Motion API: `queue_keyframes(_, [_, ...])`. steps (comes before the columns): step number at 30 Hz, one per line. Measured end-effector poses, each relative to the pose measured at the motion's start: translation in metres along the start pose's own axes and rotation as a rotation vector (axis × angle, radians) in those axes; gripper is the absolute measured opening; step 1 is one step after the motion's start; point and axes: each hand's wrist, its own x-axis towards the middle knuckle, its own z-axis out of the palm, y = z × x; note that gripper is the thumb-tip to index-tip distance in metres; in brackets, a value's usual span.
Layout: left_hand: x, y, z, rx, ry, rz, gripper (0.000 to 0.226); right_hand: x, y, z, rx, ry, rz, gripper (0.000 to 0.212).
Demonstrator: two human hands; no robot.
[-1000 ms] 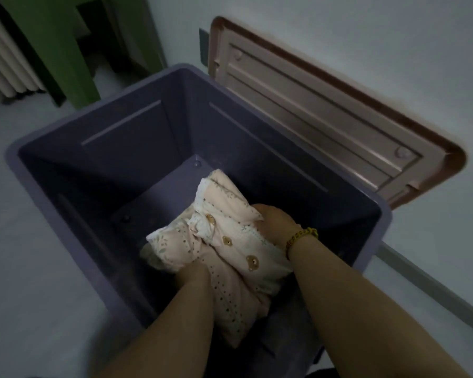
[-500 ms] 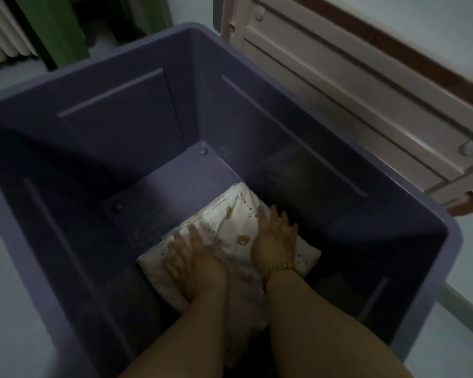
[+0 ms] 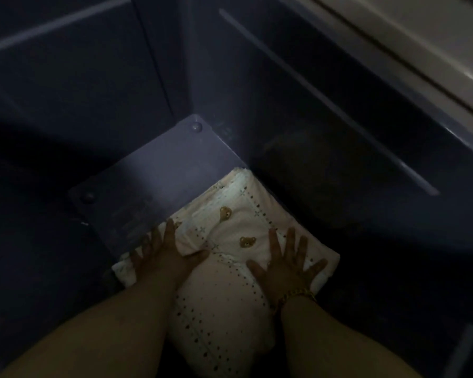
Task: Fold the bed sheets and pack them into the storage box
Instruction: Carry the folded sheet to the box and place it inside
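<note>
1. Now the folded sheet (image 3: 238, 230) lies on the floor of the storage box (image 3: 159, 170), toward six o'clock, its far corner close to the wall at one o'clock.
2. The left hand (image 3: 159, 257) presses flat at the bundle's eight o'clock, fingers straight and spread; the right hand (image 3: 287, 266) does likewise at four o'clock.
3. Risk: the puffy fold may spring open when the palms lift, since nothing else pins it.

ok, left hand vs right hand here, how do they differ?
The left hand sits at the left edge of the folded bed sheet, fingers reaching the storage box floor; the right hand lies fully on the sheet. The right wrist wears a gold bracelet; the left is bare. Both press flat, fingers spread.
</note>
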Motion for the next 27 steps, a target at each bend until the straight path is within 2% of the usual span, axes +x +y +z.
queue_keyframes(4, [0.001,0.002,0.000,0.084,-0.013,0.023,0.099,0.001,-0.002,-0.002,0.003,-0.028,0.009,0.084])
queue_keyframes(10, [0.003,0.010,-0.006,0.170,-0.070,-0.032,0.096,0.001,-0.006,-0.009,-0.003,-0.084,0.018,0.084])
queue_keyframes(13, [-0.007,0.017,-0.027,0.319,-0.051,0.058,0.072,-0.001,-0.010,-0.030,-0.002,-0.203,0.065,0.084])
queue_keyframes(16, [-0.038,0.021,-0.075,0.154,-0.044,0.176,0.050,-0.026,-0.029,-0.064,0.095,-0.265,0.092,0.084])
queue_keyframes(19, [-0.089,0.023,-0.129,-0.048,0.039,0.258,0.036,-0.085,-0.063,-0.116,0.273,-0.154,-0.003,0.063])
queue_keyframes(21, [-0.134,0.025,-0.172,-0.167,0.135,0.291,0.027,-0.132,-0.092,-0.164,0.211,-0.011,-0.140,0.052])
queue_keyframes(24, [-0.207,0.019,-0.248,-0.319,0.263,0.278,0.025,-0.210,-0.133,-0.244,0.160,0.176,-0.321,0.035])
queue_keyframes(27, [-0.279,0.003,-0.327,-0.454,0.389,0.234,0.023,-0.294,-0.174,-0.318,0.227,0.344,-0.483,0.032])
